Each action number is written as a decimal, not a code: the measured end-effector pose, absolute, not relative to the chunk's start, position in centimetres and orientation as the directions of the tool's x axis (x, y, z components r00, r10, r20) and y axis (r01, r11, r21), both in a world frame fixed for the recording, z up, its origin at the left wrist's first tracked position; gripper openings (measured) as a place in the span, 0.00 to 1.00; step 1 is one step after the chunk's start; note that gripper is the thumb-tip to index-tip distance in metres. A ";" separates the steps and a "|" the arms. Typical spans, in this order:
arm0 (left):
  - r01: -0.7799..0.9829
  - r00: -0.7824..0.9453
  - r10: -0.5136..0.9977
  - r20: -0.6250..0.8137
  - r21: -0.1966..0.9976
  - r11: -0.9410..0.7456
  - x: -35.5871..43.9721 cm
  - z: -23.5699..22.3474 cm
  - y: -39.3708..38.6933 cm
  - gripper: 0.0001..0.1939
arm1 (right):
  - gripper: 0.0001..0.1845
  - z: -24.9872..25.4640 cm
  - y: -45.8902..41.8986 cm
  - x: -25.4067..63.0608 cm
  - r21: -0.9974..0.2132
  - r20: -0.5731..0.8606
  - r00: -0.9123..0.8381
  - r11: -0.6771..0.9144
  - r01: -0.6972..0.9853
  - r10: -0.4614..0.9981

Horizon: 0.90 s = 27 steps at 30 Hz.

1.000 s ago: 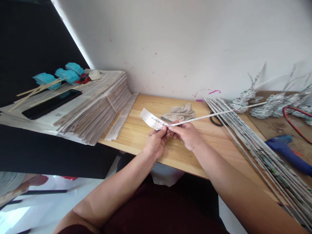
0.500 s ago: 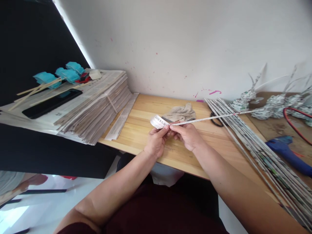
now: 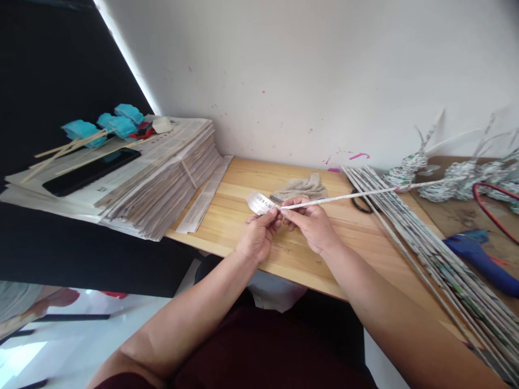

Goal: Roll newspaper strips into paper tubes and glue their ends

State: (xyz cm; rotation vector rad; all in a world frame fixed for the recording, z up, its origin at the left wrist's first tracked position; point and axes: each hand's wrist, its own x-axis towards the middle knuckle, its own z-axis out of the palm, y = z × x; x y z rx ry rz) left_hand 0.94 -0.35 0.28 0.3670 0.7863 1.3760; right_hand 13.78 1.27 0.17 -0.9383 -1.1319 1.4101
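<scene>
Between my two hands is a strip of newspaper with one end rolled into a long thin paper tube (image 3: 357, 195). My left hand (image 3: 259, 235) is closed, pinching the flat newspaper strip (image 3: 259, 203), whose loose end curls up with printed characters on it. Close beside it, my right hand (image 3: 312, 224) pinches the tube near its lower end. From there the tube slants up to the right, above the bundle of finished tubes. A crumpled beige cloth (image 3: 303, 188) lies just behind my hands.
A tall newspaper stack (image 3: 162, 178) at left bears a black phone (image 3: 91, 171), sticks and blue packets (image 3: 121, 125). Flat paper strips (image 3: 206, 197) lie alongside. To the right are rolled paper tubes (image 3: 430, 243), black scissors handles (image 3: 361, 203), a blue glue gun (image 3: 486, 262) and woven paper pieces (image 3: 405, 170).
The curled end of the strip has shifted slightly left and flattened a little. Both hands stay together at nearly the same spot, and the view has turned slightly.
</scene>
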 end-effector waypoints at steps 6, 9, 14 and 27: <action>-0.745 -0.009 0.967 -0.254 0.647 0.163 1.0 0.1 -0.4 0.03 | 0.14 0.4 1.2 13.7 -0.965 0.020 -0.148 -0.020 -0.262 0.989; -0.745 0.003 0.971 -0.239 0.648 0.162 1.1 0.0 -0.4 0.04 | 0.13 0.4 1.2 13.7 -0.962 0.005 -0.151 -0.036 -0.271 0.988; -0.745 0.008 0.972 -0.234 0.647 0.162 1.3 0.1 -0.5 0.06 | 0.13 0.6 1.2 13.8 -0.955 -0.015 -0.162 -0.062 -0.291 0.987; -0.747 0.014 0.981 -0.196 0.650 0.140 1.5 0.0 -0.5 0.07 | 0.14 0.4 1.3 13.7 -0.952 -0.013 -0.181 -0.068 -0.300 0.983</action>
